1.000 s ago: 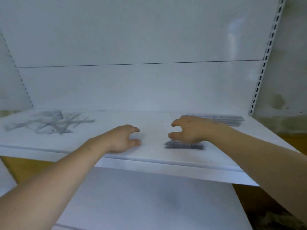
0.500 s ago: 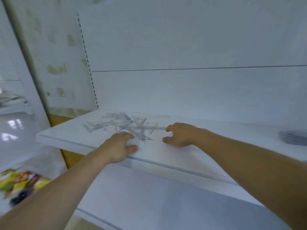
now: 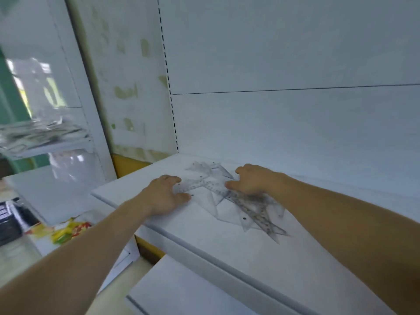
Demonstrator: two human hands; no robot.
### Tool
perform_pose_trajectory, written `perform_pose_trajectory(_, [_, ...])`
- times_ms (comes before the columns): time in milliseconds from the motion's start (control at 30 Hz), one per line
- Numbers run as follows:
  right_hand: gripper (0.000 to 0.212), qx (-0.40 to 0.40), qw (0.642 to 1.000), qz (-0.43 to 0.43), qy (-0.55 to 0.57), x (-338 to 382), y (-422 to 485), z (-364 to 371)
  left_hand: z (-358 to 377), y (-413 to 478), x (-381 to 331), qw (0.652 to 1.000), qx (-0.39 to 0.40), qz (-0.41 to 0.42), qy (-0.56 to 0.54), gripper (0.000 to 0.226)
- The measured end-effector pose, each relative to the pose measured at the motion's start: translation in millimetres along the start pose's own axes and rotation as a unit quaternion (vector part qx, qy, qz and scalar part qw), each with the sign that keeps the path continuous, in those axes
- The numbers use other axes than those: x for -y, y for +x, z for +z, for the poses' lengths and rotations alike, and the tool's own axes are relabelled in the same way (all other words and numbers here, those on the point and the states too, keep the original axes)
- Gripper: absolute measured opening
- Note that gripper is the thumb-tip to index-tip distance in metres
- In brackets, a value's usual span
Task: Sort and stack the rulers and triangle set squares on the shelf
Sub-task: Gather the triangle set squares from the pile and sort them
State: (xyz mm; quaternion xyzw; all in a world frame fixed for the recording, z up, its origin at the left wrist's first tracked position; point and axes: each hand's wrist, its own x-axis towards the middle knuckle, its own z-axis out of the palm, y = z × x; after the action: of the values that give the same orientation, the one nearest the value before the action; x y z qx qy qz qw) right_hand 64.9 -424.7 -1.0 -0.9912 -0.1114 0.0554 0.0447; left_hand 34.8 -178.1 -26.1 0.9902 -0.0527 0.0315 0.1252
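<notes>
**Both hands at the heap of clear rulers and set squares**

The left hand [image 3: 163, 195] lies on the white shelf [image 3: 227, 251] with its fingers bent, their tips at the left end of a clear ruler [image 3: 197, 184]. The thumb lies just below that end. Whether it pinches the ruler cannot be told through the blur.

The right hand [image 3: 252, 181] arches over the middle of the pile [image 3: 247, 214], thumb stretched toward the left hand and fingers curled down onto the plastic. Whether it has hold of anything is likewise unclear.

The pile is a crossed heap of transparent rulers and triangle set squares. It lies between and under the two hands, near the shelf's left end, and trails out toward the front right past the right wrist.

Behind it stand the white back panel [image 3: 295, 121] and a slotted upright [image 3: 169, 87]. A lower shelf [image 3: 181, 292] sits beneath, and colourful packets [image 3: 68, 230] lie far left.
</notes>
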Motion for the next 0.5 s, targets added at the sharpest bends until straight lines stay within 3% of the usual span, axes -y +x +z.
perform_pose_trajectory(167, [0.092, 0.019, 0.999, 0.035, -0.008, 14, 60, 0, 1, 41, 11, 0.997, 0.072, 0.014, 0.013, 0.073])
perform_pose_trajectory(300, [0.048, 0.003, 0.998, 0.053, 0.023, 21, 88, -6, -6, 68, 15, 0.995, 0.083, 0.050, 0.002, 0.066])
perform_pose_trajectory(400, [0.038, -0.002, 0.994, 0.075, 0.075, 24, 93, -12, -10, 88, 15, 0.992, 0.084, 0.091, 0.006, 0.060])
perform_pose_trajectory(500, [0.044, -0.016, 0.989, 0.105, 0.104, 29, 91, -12, -11, 104, 19, 0.986, 0.095, 0.137, -0.004, 0.049])
